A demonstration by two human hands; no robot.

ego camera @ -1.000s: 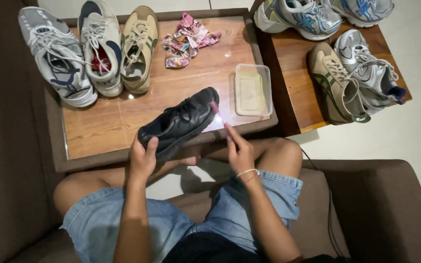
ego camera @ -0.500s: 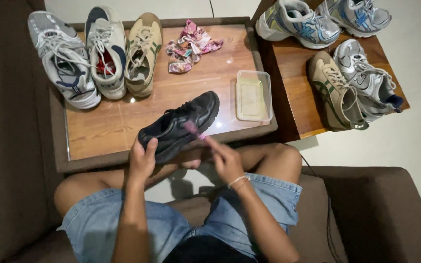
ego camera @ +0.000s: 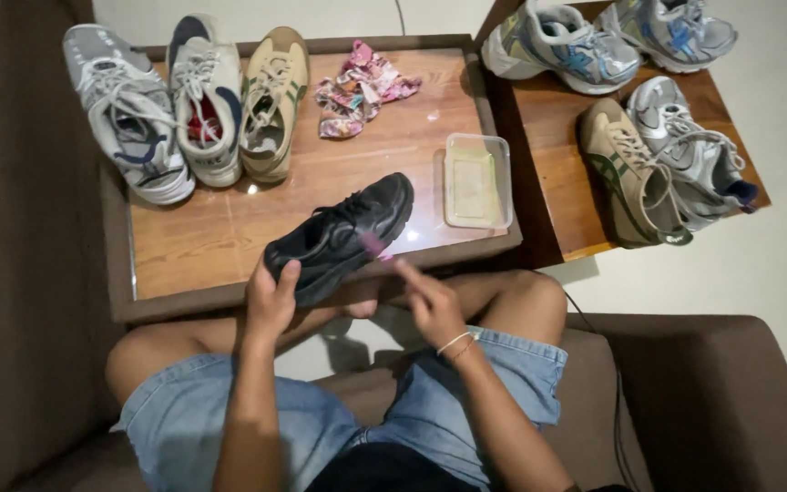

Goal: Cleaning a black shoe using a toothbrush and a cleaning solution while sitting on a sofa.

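My left hand [ego camera: 272, 296] grips the heel of a black sneaker [ego camera: 343, 235], holding it tilted over the near edge of the wooden table [ego camera: 229, 228]. My right hand [ego camera: 430, 301] holds a small pink brush [ego camera: 375, 246], blurred, with its head against the sneaker's side near the middle. Both hands are above my knees, and I sit on a brown sofa in denim shorts.
On the table's far left lie three sneakers [ego camera: 189, 100]: grey-white, white-navy and tan. A crumpled floral cloth [ego camera: 357, 87] and a clear plastic tub [ego camera: 475, 180] sit further right. A second wooden table [ego camera: 557, 155] at right carries several more sneakers [ego camera: 639, 173].
My right hand moved the pink brush from the sneaker's toe back to the middle of its side. The view shifted slightly; the left hand kept its grip.
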